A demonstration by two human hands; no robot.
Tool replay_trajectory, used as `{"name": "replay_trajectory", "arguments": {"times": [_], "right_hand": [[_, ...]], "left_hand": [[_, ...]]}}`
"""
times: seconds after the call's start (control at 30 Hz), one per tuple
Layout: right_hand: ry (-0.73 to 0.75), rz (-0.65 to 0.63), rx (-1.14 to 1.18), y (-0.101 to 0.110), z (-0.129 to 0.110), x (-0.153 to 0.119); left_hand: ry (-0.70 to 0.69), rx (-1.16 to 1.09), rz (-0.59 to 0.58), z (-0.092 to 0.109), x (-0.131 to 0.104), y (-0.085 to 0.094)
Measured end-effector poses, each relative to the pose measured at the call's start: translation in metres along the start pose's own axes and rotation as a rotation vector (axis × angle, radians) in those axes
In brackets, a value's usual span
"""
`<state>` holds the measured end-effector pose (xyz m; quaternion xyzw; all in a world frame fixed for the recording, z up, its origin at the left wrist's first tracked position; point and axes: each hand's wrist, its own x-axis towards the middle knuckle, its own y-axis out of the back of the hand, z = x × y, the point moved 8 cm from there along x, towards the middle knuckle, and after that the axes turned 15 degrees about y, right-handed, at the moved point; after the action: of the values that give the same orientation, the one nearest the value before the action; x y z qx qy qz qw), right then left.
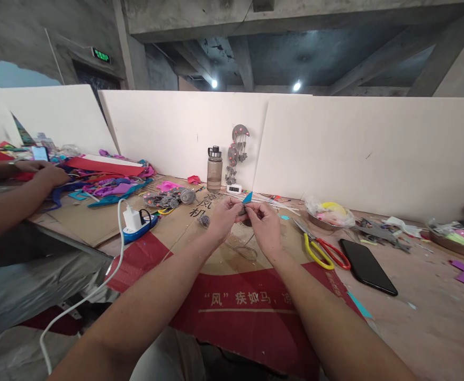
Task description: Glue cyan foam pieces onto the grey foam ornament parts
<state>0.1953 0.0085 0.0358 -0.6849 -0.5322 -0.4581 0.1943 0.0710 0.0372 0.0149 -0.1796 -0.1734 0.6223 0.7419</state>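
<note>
My left hand [224, 218] and my right hand [265, 226] meet over the cardboard, fingertips pinched together. Between them is a small grey piece [243, 210], mostly covered by my fingers. A pointed blue scrap [248, 198] sticks up from the same spot; how it joins the grey piece is hidden. Below my hands, a thin cord [248, 254] lies loosely looped on the cardboard sheet [200, 264]. A small grey roll [204, 220] rests just left of my left hand. To the right of my right hand lie scissors [318, 248] with one yellow and one red handle.
A black phone [367, 266] and a bowl of plastic-wrapped material [329, 217] are on the right. A bottle [214, 170] stands behind my hands, beside a hanging grey ornament [238, 151]. At left are a blue power strip [140, 230], its white cable, and another person's hands [49, 174].
</note>
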Motion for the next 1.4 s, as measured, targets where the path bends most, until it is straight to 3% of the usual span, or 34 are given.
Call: {"name": "replay_trajectory", "arguments": {"times": [0.33, 0.63, 1.13, 1.4], "right_hand": [[0.071, -0.044, -0.078, -0.003, -0.008, 0.0], [0.056, -0.001, -0.108, 0.009, -0.012, 0.006], [0.04, 0.033, -0.124, 0.017, -0.003, 0.01], [-0.107, -0.028, 0.009, 0.011, 0.01, 0.009]], "left_hand": [[-0.083, 0.022, 0.057, 0.006, 0.005, 0.011], [-0.124, 0.075, 0.012, 0.005, 0.006, 0.009], [-0.042, 0.085, -0.042, 0.0, 0.002, 0.0], [0.0, 0.111, -0.072, 0.002, 0.001, -0.002]]}}
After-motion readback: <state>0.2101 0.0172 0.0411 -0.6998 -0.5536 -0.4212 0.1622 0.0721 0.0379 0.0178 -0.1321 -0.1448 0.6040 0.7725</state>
